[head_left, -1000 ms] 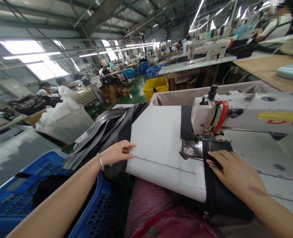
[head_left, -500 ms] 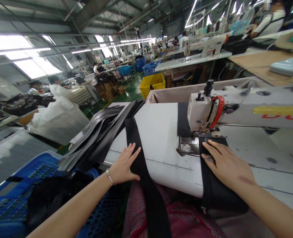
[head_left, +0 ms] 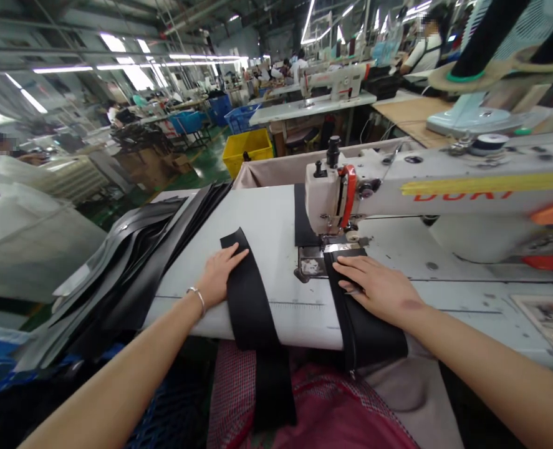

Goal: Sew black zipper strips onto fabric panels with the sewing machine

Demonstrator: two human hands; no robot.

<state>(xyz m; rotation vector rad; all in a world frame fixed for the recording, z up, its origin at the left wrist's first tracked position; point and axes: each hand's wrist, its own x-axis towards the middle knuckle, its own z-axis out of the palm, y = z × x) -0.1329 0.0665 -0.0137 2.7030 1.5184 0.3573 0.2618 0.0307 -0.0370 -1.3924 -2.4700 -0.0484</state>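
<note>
A long black strip (head_left: 252,312) lies on the white machine table and hangs over its front edge onto the lap. My left hand (head_left: 217,271) is at the strip's upper left edge, thumb side on it, and its fingers seem closed on the edge. Another black piece (head_left: 374,337), with a seam along it, lies just before the needle area of the sewing machine (head_left: 323,199). My right hand (head_left: 374,284) rests flat on this piece with its fingers spread. Beyond the metal needle plate (head_left: 311,265) is a further black panel (head_left: 304,215).
Stacked black strips (head_left: 140,249) cover the table's left end. A blue basket (head_left: 5,355) stands below at the left. Behind the table are a yellow crate (head_left: 248,153) and another sewing machine (head_left: 336,81). A thread stand (head_left: 467,118) is at the right. People sit farther back.
The view has turned right. My left hand has gone from spread on the strip to its edge, and the strip's hanging part now folds at the table edge. My right hand remains on the black piece.
</note>
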